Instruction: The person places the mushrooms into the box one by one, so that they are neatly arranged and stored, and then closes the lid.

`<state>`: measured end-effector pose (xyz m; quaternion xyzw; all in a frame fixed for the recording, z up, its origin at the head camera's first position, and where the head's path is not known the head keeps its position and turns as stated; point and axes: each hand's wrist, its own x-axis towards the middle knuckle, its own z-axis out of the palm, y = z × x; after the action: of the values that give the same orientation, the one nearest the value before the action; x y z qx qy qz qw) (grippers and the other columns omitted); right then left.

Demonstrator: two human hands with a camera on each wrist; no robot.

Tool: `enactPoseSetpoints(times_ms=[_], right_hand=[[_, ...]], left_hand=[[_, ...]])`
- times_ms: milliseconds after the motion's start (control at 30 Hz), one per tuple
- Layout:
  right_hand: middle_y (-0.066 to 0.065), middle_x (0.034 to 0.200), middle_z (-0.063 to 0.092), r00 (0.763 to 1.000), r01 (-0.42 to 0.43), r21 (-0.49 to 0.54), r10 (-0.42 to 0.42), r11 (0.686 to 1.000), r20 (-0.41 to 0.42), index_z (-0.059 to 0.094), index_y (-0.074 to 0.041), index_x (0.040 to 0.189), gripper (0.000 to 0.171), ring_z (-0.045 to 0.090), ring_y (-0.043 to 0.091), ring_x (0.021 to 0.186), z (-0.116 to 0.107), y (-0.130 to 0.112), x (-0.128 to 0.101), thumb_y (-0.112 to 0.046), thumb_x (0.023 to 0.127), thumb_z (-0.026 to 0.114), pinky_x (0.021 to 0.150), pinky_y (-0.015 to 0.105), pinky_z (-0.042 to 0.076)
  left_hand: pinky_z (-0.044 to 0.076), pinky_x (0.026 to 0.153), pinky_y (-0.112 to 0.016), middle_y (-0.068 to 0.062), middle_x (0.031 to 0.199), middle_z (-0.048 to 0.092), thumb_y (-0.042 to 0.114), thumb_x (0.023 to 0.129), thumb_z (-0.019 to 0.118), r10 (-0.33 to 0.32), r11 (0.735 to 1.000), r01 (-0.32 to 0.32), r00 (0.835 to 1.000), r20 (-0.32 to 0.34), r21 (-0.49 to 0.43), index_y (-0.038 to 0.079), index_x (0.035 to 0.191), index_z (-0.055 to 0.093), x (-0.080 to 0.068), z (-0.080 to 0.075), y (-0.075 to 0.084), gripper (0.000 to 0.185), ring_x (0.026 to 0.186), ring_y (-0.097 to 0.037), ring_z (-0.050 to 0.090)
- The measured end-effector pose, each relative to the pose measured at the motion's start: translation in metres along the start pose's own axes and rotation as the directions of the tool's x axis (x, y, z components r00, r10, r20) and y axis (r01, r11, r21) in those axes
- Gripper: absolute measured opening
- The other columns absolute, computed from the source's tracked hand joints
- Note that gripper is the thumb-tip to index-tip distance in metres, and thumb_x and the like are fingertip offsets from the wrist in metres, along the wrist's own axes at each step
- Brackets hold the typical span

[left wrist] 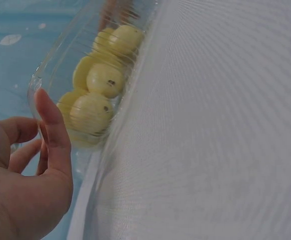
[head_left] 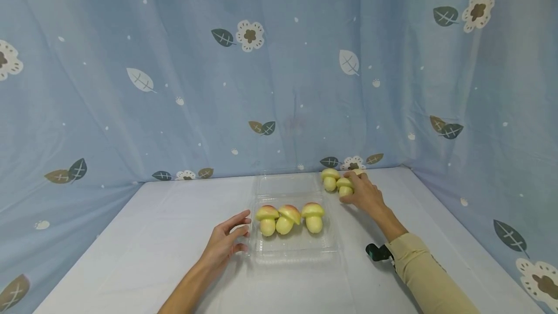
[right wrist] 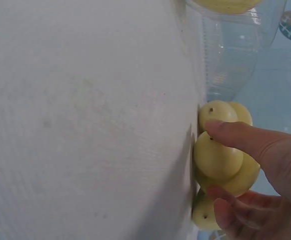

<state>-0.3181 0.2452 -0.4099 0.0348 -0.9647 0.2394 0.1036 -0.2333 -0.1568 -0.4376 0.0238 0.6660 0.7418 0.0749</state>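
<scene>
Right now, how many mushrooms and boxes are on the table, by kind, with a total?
Mushrooms in box: 3 mushrooms
Loose mushrooms: 3, one partly behind the right hand
Box: 1
Total: 7

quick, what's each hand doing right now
Left hand: open, fingers at the edge of the clear plastic box.
Right hand: closed around a yellow mushroom-shaped piece, thumb and fingers on opposite sides.
</scene>
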Motion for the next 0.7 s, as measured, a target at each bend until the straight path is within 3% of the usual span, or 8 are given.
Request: enactPoseSetpoints(times_ms=[233,533,700], right_hand=[[0.029,0.132,0.044,0.999,0.037,-0.006,-0.037,0.999,-0.029,0.043,-0.017,0.136,0.071,0.059,0.041,0.087,0.0049,0.0010,-0.0015,-0.027,0.078,0.083,0.062,0.046,0.048],[0.034,0.126,0.044,0.994,0.093,0.035,-0.091,0.995,-0.055,0.044,-0.007,0.135,0.068,0.057,0.045,0.098,0.0083,-0.0005,-0.0034,-0.014,0.079,0.081,0.081,0.062,0.045],[0.034,0.125,0.045,0.992,0.111,0.027,-0.109,0.993,-0.063,0.045,-0.006,0.133,0.067,0.056,0.045,0.099,0.0077,-0.0015,-0.0052,-0.013,0.078,0.081,0.081,0.064,0.045]], left_hand=[[0.054,0.055,-0.021,-0.011,0.130,0.052,0.006,0.093,0.063,-0.002,1.000,0.002,1.000,0.006,-0.011,0.011,0.141,0.053,-0.0014,0.0003,0.0020,0.050,0.089,-0.012,0.056],[0.053,0.056,-0.020,-0.009,0.129,0.051,0.006,0.092,0.063,-0.011,1.000,0.011,1.000,0.018,-0.022,0.011,0.143,0.051,-0.0020,-0.0004,0.0018,0.052,0.088,-0.010,0.056],[0.053,0.057,-0.020,-0.009,0.129,0.051,0.006,0.092,0.064,-0.014,1.000,0.014,1.000,0.020,-0.019,0.011,0.142,0.051,-0.0023,-0.0001,0.0026,0.052,0.089,-0.011,0.056]])
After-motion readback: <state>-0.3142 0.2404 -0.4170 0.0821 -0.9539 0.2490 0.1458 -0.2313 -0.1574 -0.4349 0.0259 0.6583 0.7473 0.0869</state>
